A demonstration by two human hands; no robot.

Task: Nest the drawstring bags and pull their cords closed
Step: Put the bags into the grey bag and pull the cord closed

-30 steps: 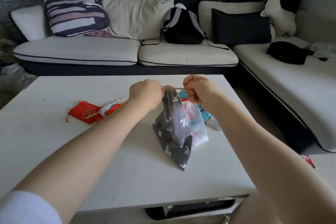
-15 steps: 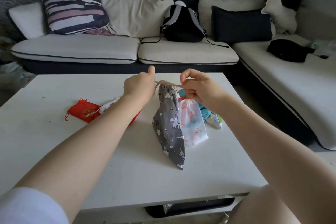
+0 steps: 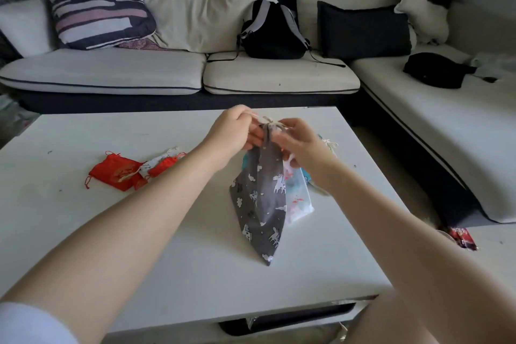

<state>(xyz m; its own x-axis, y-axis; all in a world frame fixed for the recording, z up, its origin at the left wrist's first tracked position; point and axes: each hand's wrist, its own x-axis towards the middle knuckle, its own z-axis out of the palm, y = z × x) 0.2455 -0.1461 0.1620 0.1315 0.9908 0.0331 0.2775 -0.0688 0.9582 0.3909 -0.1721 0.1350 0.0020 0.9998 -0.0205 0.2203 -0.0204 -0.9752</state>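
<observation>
Grey bag (image 3: 259, 204) w/ unicorn and cloud print stands on the white table (image 3: 83, 232), neck gathered shut at top. Left hand (image 3: 237, 131) pinches the cinched neck, fingers curled; right hand (image 3: 296, 139) pinches the pale cord (image 3: 272, 123) at the knot. Cord ends mostly hidden by fingers. Behind the grey bag, a translucent white bag (image 3: 297, 201) is partly covered; a teal bag (image 3: 307, 177) shows only as slivers, rest hidden by right wrist. Red pouch (image 3: 117, 172) lies well left w/ gold print, unreadable. Red packet (image 3: 462, 237) at right on floor has white lettering, too blurred to read. Black backpack (image 3: 272, 33) sits on the sofa (image 3: 111, 70).
</observation>
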